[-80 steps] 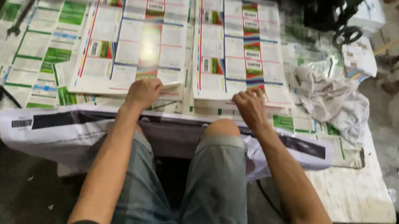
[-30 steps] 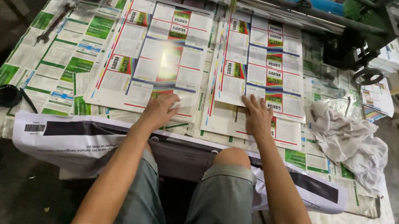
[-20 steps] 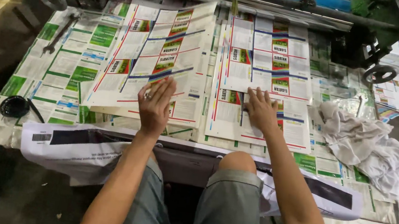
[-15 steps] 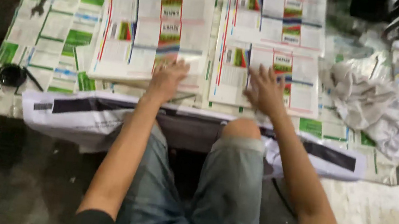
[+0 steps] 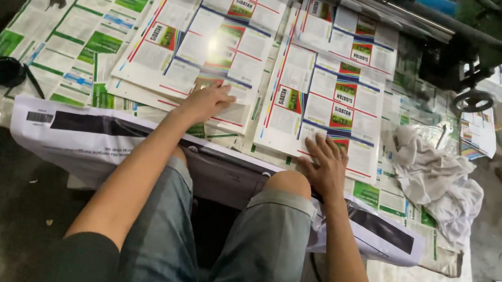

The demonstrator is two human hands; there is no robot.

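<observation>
Two printed-sheet stacks; left hand (image 5: pixel 207 100), right hand (image 5: pixel 326 164) flat, open, gripping nothing.

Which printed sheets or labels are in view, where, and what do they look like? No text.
Left stack of white printed sheets: under the left hand, rectangular panels, red lines, rainbow stripes.
Right stack of white printed sheets: under the right hand, same look.
Green-and-white printed sheets: table's left side, lying flat.
Large white sheet with black band: draped over the near edge, barcode-type mark at its left end.

Both arms fwd, left hand (image 5: pixel 207 100) flat, right hand (image 5: pixel 325 165) flat
</observation>
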